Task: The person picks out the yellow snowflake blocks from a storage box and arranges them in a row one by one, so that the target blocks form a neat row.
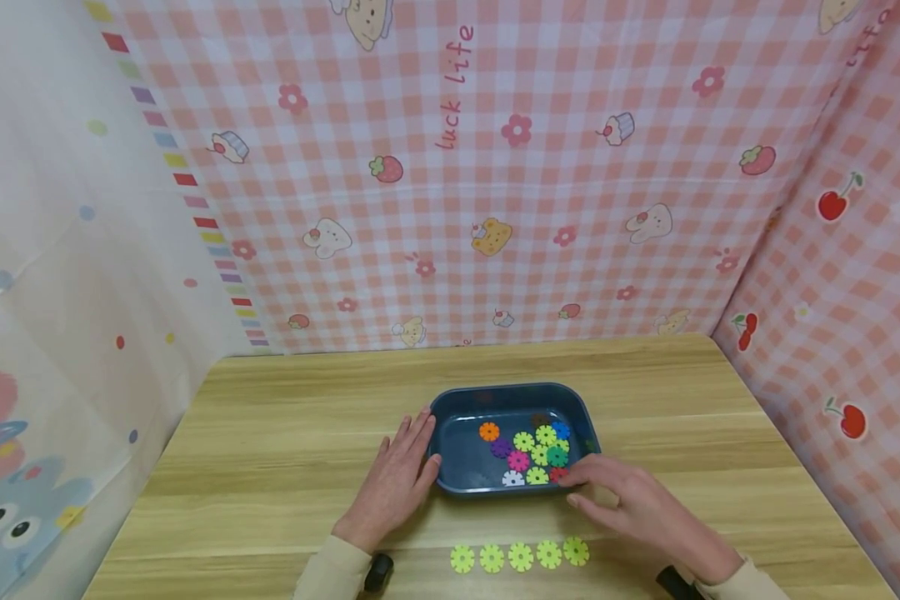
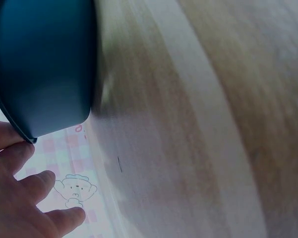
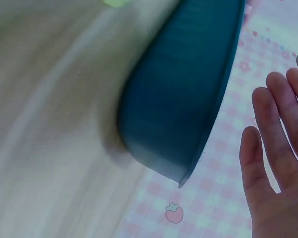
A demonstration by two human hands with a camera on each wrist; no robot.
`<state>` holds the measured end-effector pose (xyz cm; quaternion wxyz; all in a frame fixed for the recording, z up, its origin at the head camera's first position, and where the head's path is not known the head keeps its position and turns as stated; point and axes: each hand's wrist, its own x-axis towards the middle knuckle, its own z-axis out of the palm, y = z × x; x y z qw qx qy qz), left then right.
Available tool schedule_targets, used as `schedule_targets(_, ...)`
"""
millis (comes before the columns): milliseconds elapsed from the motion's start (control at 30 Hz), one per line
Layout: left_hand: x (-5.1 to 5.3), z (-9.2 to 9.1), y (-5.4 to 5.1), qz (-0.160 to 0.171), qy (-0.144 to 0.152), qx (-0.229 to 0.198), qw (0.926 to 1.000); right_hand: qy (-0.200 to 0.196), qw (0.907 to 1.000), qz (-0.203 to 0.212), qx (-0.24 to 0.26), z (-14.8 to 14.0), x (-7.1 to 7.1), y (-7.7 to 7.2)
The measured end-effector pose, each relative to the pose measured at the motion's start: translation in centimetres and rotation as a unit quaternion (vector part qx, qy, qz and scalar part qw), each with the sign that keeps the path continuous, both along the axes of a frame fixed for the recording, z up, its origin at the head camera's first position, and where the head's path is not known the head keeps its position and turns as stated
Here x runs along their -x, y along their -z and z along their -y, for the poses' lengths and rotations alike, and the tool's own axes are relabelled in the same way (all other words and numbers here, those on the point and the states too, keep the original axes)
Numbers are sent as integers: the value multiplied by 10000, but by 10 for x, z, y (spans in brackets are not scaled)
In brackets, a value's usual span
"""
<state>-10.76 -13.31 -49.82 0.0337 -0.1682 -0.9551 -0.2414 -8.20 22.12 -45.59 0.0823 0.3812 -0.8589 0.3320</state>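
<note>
A dark blue rectangular tray (image 1: 461, 479) holds several notched plastic snowflake discs in yellow-green, orange, purple, pink, white, teal, blue and red. My left hand (image 1: 393, 479) rests against the tray's left rim, its fingers fairly straight; in the left wrist view, fingertips (image 2: 25, 148) touch the rim's corner. My right hand (image 1: 637, 504) reaches over the front right corner, fingertips beside a red disc (image 1: 558, 474) that they partly hide. Thumb and index are apart there. Relaxed, spread fingers (image 3: 268, 114) show in the right wrist view, with nothing visible in them.
Below the tray, several yellow-green discs (image 1: 521, 557) lie in a row on the wooden table (image 1: 307, 408). Behind the table hangs a pink checked cloth (image 1: 435, 200); a white patterned cloth (image 1: 60, 250) is on the left, another checked cloth (image 1: 810, 275) on the right.
</note>
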Motion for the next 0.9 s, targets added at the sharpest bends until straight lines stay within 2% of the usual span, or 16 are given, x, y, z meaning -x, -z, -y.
schedule_targets(133,0,0,0,2,7,-9,10000,119,9996,-155,195,5,10,-2)
schedule_targets(267,0,0,0,-3,16,13,10000,320,9989,-299,179,10,21,-2)
schedule_targets(467,1,0,0,-12,8,18,10000,469,9989,-42,-88,17,36,-1)
schedule_targets(667,1,0,2,-32,9,29,10000,413,9984,106,-361,24,55,2)
schedule_targets(900,2,0,2,-21,21,-35,10000,337,9954,543,-713,29,72,6)
